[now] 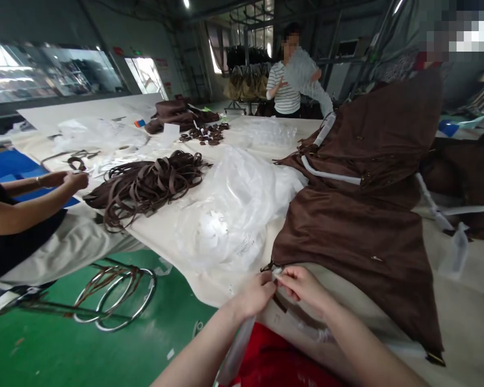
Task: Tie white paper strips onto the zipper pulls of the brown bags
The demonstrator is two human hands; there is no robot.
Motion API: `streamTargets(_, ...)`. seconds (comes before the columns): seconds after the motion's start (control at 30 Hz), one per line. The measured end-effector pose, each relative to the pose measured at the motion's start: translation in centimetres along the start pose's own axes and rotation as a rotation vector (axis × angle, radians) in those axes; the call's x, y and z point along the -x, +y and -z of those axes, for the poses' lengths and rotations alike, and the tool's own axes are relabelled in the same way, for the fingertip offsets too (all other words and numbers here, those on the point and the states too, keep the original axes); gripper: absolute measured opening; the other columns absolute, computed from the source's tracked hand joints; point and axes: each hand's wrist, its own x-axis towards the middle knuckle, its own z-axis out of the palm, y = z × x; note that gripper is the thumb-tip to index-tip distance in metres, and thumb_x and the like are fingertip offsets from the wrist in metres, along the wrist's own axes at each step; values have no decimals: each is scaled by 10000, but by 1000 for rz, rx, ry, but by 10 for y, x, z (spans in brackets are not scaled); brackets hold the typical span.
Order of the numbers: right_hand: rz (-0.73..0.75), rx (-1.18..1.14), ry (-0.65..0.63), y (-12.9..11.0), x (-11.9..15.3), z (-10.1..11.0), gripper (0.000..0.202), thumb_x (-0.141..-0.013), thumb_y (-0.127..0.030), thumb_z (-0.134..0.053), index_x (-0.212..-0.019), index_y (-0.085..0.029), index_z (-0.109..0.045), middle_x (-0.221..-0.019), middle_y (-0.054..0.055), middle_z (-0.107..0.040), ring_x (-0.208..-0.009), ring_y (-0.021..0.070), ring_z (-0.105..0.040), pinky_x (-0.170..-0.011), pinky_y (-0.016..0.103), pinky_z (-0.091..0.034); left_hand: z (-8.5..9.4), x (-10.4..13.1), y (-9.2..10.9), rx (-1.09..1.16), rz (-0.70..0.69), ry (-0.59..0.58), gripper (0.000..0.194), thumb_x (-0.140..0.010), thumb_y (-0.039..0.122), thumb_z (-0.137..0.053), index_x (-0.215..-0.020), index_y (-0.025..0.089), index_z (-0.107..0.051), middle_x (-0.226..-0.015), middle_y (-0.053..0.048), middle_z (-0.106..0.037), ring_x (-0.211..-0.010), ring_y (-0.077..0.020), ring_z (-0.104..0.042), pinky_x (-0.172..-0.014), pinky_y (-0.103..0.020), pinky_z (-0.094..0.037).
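Observation:
At the near corner of a dark brown bag [347,231], my left hand [260,293] and my right hand [300,285] meet, fingers pinched together on a small piece of clear plastic wrap [276,272]. The wrap lies around the strap end by the bag's metal fitting. A brown strap partly covered in plastic runs below my hands toward another fitting at the lower right. Just beyond my left hand lies a heap of clear plastic bags [242,209].
More brown bags [379,129] are piled at the right. Brown straps [157,183] lie heaped on the cream-covered table [201,279]. A person's hands [75,180] work at the left; another person [286,88] stands behind, holding plastic. A metal-ringed stool [121,301] is at lower left.

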Motion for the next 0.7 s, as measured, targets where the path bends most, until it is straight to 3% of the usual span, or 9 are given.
streamTargets(0.2, -96, 46, 22, 9, -1, 3, 450, -693, -608, -620, -627, -175, -517, -409, -79, -420, -346, 50, -331, -356, 190, -221, -4, -4, -6, 48, -46, -1, 387, -844, 528, -420, -681, 179, -456, -521, 61, -374, -461, -74, -300, -459, -218, -220)
streamTargets(0.37, -73, -42, -154, 16, 5, 14, 415, -744, -556, -609, -790, -144, -597, -584, -24, -582, -427, 59, -446, -407, 182, -303, -1, -5, -5, 283, 113, -48, 479, -808, 659, -416, -734, 188, -453, -449, 121, -232, -347, -38, -139, -373, -196, -103)
streamTargets(0.5, -77, -56, -184, 19, 7, 13, 357, -753, -492, -608, -868, -154, -603, -708, -6, -626, -476, 60, -474, -429, 176, -333, 7, -3, 2, 489, 301, -270, 392, -833, 549, -499, -727, 172, -481, -422, 129, -203, -334, -27, -71, -344, -171, -41)
streamTargets(0.6, -48, -34, -154, 16, 6, 6, 283, -768, -438, -579, -722, -159, -553, -565, -47, -540, -453, 57, -450, -435, 170, -328, 7, -1, 3, 707, 452, -452, 325, -911, 408, -424, -731, 149, -505, -417, 111, -223, -335, -32, -61, -328, -155, -38)
streamTargets(0.7, -7, -16, -166, 14, 4, 2, 290, -775, -417, -562, -634, -169, -506, -498, -62, -486, -448, 61, -455, -447, 173, -345, 2, 2, 1, 828, 486, -514, 354, -947, 374, -351, -753, 139, -532, -409, 103, -210, -336, -39, -48, -320, -145, -55)
